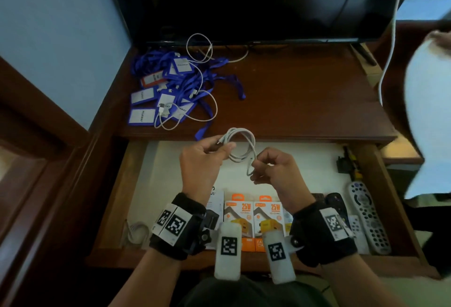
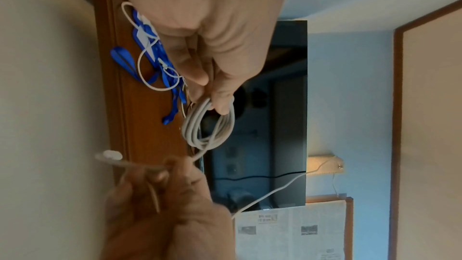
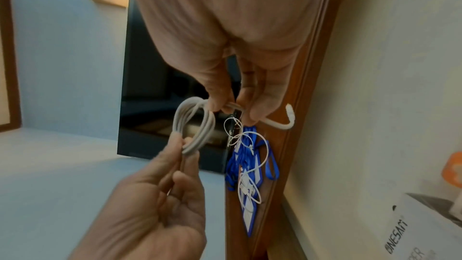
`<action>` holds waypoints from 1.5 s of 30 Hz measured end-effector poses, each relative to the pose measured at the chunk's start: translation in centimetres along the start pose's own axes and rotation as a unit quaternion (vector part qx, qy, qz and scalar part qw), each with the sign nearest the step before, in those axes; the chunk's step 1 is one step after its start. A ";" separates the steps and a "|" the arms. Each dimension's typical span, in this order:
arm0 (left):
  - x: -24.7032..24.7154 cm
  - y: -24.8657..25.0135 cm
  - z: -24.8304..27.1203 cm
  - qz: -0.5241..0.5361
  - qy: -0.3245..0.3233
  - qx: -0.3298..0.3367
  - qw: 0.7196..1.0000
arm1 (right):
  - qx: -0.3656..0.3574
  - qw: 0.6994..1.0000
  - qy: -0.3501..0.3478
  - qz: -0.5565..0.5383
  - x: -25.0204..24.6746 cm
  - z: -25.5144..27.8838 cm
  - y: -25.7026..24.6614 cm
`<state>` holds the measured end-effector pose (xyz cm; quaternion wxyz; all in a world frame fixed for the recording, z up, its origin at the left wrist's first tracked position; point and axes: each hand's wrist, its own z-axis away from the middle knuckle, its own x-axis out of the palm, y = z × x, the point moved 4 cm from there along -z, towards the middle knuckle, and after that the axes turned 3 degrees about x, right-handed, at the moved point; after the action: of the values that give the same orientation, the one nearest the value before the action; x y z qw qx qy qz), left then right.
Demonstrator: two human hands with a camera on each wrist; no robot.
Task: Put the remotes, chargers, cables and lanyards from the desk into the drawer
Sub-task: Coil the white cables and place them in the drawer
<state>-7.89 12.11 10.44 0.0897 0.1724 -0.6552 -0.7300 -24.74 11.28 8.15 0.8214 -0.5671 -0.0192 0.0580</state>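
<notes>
both hands point(image 1: 199, 160) hold the coiled cable point(image 1: 240, 144) above the open drawer point(image 1: 127, 184).

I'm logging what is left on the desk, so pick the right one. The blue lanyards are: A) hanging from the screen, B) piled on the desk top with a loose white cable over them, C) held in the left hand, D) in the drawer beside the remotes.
B: the blue lanyards lie heaped on the desk top with a loose white cable draped across them, behind the open drawer.
</notes>
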 end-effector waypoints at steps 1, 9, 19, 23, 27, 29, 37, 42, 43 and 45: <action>0.3 0.0 0.2 0.014 -0.005 -0.015 1.000 | 0.005 1.000 0.003 -0.005 0.2 0.0 0.2; 1.1 -0.9 1.3 0.047 -0.031 -0.090 0.994 | 0.039 0.996 0.052 -0.068 0.1 0.4 0.0; 2.1 -1.2 1.6 0.069 -0.095 -0.143 0.983 | 0.048 0.972 0.054 -0.225 -0.7 1.1 -0.2; 2.1 -1.1 1.5 0.070 -0.101 -0.140 0.982 | 0.039 0.975 0.045 -0.213 -0.6 1.3 -0.2; 2.3 -1.1 1.5 0.053 -0.100 -0.123 0.986 | 0.028 0.980 0.055 -0.190 -0.7 1.1 -0.2; 2.4 -1.1 1.5 0.060 -0.099 -0.123 0.986 | 0.030 0.982 0.049 -0.181 -0.8 1.0 -0.1; 2.6 -0.9 1.4 0.183 -0.105 -0.132 0.968 | 0.070 0.969 0.001 -0.238 0.0 0.5 0.3; 3.2 -1.1 1.3 0.192 -0.134 -0.127 0.964 | 0.088 0.957 0.001 -0.275 0.2 0.2 0.8; 3.2 -1.0 1.3 0.199 -0.145 -0.130 0.960 | 0.089 0.956 0.005 -0.279 0.1 0.2 0.8; 3.3 -1.0 1.4 0.202 -0.160 -0.147 0.955 | 0.084 0.956 0.014 -0.280 -0.1 0.1 0.8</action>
<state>-11.37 12.36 9.13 0.1532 -0.0977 -0.5673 -0.8032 -24.90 11.68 7.43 0.8495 -0.4688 -0.1607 -0.1808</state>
